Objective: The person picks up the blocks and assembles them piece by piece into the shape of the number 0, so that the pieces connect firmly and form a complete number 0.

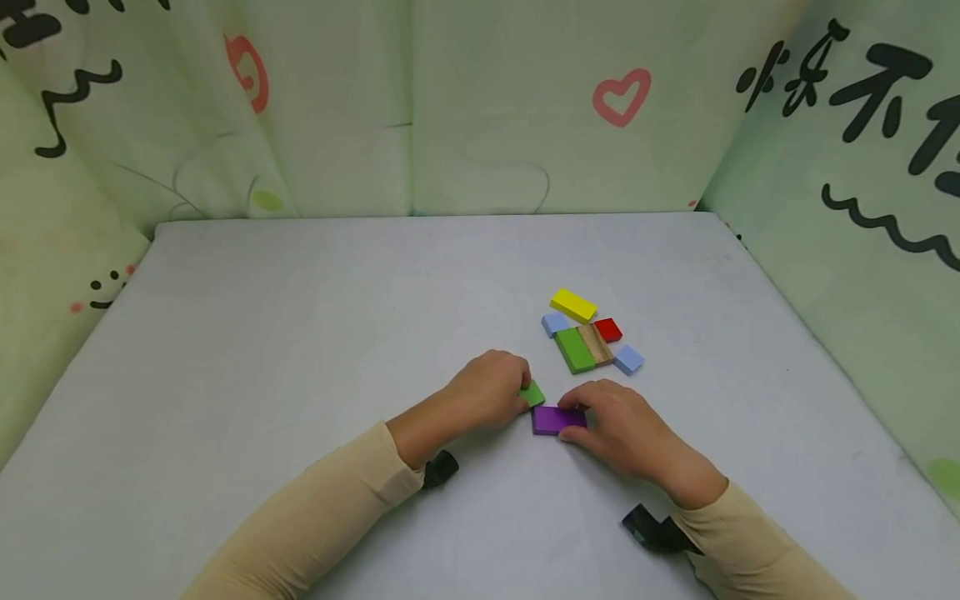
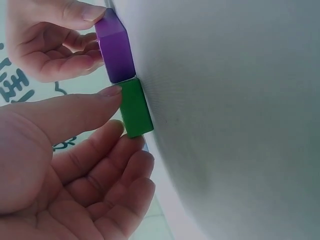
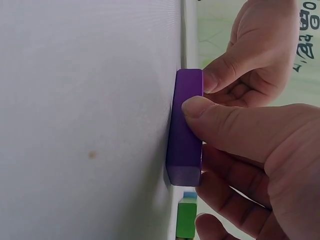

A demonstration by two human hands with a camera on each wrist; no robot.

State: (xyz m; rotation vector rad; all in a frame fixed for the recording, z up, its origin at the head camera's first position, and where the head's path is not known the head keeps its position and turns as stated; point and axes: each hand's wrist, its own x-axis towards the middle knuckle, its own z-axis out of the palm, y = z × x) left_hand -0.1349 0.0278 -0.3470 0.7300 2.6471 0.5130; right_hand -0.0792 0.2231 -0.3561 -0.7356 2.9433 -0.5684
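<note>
My left hand [image 1: 491, 387] pinches a small green block [image 2: 135, 107] between thumb and fingertips, low over the white table. With thumb and fingers, my right hand [image 1: 626, 429] holds a purple rectangular block [image 1: 551, 421] by its right part. In the head view the purple block lies just in front of the green one. The left wrist view shows the two blocks meeting end to end at a corner. The purple block's long side fills the middle of the right wrist view, with my right thumb [image 3: 200, 107] against it.
Beyond my hands lies a cluster of blocks: a larger green block [image 1: 575, 350], a wood-brown one [image 1: 596, 344], a red one [image 1: 608, 330], a yellow one [image 1: 573, 306] and two light blue blocks [image 1: 628, 360]. Printed cloth walls [image 1: 480, 108] enclose the table's [image 1: 300, 308] back and sides.
</note>
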